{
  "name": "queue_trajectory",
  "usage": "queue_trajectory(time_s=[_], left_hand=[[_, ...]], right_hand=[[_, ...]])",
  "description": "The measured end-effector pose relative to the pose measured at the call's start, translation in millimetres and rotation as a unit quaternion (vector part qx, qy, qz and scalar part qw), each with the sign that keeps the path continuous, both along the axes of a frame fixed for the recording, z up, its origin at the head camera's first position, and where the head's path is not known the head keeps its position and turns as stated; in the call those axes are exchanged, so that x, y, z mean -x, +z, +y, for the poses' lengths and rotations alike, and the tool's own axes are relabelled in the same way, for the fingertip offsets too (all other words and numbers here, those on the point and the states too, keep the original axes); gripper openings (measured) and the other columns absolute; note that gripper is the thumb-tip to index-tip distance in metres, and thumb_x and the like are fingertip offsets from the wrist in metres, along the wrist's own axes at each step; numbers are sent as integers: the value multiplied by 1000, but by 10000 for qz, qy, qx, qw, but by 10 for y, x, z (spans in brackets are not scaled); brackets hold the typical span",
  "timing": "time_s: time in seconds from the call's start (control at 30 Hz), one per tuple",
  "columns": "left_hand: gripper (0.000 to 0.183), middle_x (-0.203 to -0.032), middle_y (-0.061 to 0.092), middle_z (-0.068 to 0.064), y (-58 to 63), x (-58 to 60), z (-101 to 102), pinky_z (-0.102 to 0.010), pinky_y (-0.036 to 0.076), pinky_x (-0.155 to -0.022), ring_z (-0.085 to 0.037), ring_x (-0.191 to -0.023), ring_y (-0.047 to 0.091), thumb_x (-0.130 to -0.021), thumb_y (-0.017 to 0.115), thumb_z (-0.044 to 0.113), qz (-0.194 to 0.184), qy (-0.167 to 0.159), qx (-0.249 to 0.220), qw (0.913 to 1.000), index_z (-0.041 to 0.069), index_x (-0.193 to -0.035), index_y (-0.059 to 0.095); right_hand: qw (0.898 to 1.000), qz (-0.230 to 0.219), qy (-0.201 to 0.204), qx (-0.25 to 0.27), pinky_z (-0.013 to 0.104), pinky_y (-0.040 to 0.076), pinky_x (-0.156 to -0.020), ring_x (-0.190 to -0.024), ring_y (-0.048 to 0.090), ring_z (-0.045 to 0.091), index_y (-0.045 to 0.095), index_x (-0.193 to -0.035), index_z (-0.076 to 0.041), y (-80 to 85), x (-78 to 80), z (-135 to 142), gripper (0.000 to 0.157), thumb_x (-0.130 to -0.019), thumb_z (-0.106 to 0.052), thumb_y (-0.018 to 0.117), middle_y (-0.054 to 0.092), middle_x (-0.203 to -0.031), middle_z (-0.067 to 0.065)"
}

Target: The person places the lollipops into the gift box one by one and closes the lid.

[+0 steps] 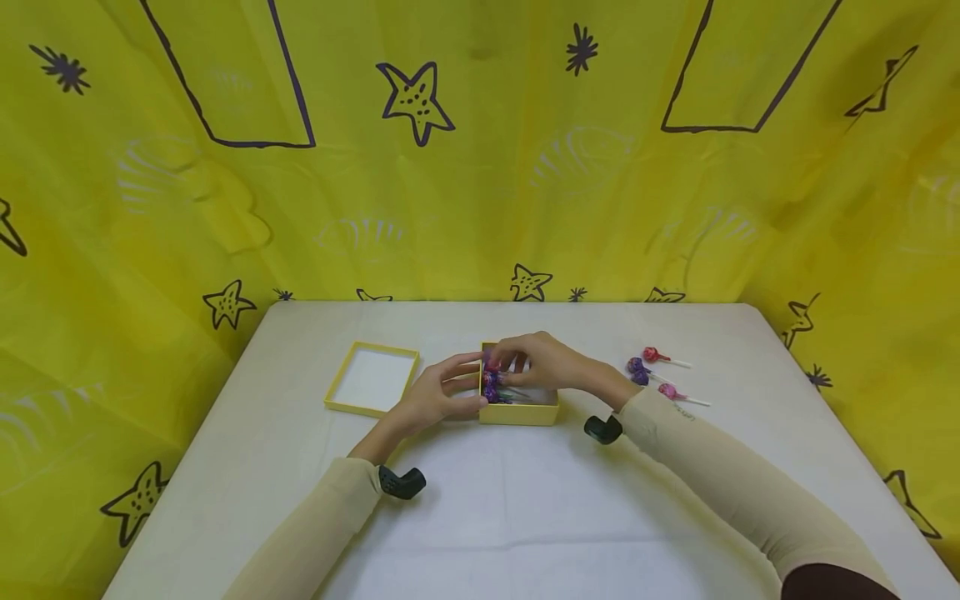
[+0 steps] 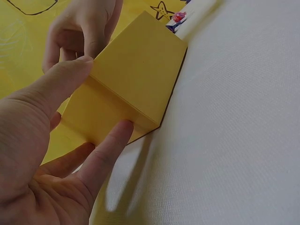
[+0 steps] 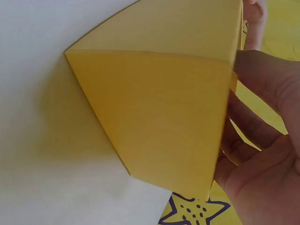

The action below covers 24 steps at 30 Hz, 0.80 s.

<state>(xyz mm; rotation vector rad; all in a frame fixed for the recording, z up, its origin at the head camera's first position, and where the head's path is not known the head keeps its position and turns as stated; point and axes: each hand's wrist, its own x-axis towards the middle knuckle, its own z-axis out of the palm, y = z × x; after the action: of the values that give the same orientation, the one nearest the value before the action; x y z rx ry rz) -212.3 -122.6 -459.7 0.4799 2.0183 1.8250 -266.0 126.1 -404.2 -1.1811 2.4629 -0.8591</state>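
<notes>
A yellow box [image 1: 519,414] with its top uncovered sits mid-table, with several lollipops [image 1: 491,392] in dark purple and red wrappers along its left end. My left hand [image 1: 435,393] rests against the box's left wall, fingers fairly straight. In the left wrist view its thumb touches the upper edge and its fingertips press the side. From above, my right hand [image 1: 546,360] reaches into the box, its curled fingers and thumb around a lollipop head among the others. The box wall [image 3: 154,108] hides those fingertips in the right wrist view.
Left of the box lies a yellow-rimmed lid [image 1: 372,379], white inside. On the right are a red lollipop [image 1: 651,354], a pink lollipop [image 1: 667,391] and purple ones [image 1: 637,367], near the right forearm. A yellow patterned curtain [image 1: 480,183] surrounds the white-covered table [image 1: 510,508].
</notes>
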Motion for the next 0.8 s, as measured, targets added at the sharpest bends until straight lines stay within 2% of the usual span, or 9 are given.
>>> queue_trajectory(time_s=[0.2,0.37,0.5,0.63,0.8], left_hand=[[77,-155,46,-17,-4,6,9,-41,51,-105,-35,-139,51,-90,81,11,-50,88,145,9998,19,-156,44],[78,-156,46,-15,1,7,14,-42,50,-107,-34,-139,50,-90,81,16,-81,128,317,9994,19,-158,42],[78,-156,46,-16,0,7,13,-43,50,-107,-35,-139,51,-91,81,15,-92,133,284,9995,17,-158,41],[78,-155,46,-17,5,3,8,-42,50,-107,-35,-138,51,-90,82,13,-66,138,237,9996,16,-157,42],[80,-155,46,-16,-3,8,6,-40,50,-107,-34,-139,51,-89,82,12,-16,100,209,9997,15,-157,42]], right_hand=[[9999,104,-26,28,40,60,-82,-90,67,14,70,-122,-6,60,-15,164,29,-94,-10,75,73,-109,9],[9995,218,-200,105,34,59,-78,-89,66,14,70,-123,-7,127,-42,311,30,-94,-10,75,74,-110,11],[9981,491,-306,198,30,58,-73,-87,67,14,70,-120,-10,197,-66,431,28,-93,-10,75,75,-106,9],[9960,777,-390,210,31,58,-71,-86,68,14,71,-117,-13,263,-86,560,27,-92,-9,77,74,-101,5],[9937,941,-564,209,35,59,-70,-85,68,17,71,-118,-10,315,-100,744,29,-90,-8,79,73,-99,3]])
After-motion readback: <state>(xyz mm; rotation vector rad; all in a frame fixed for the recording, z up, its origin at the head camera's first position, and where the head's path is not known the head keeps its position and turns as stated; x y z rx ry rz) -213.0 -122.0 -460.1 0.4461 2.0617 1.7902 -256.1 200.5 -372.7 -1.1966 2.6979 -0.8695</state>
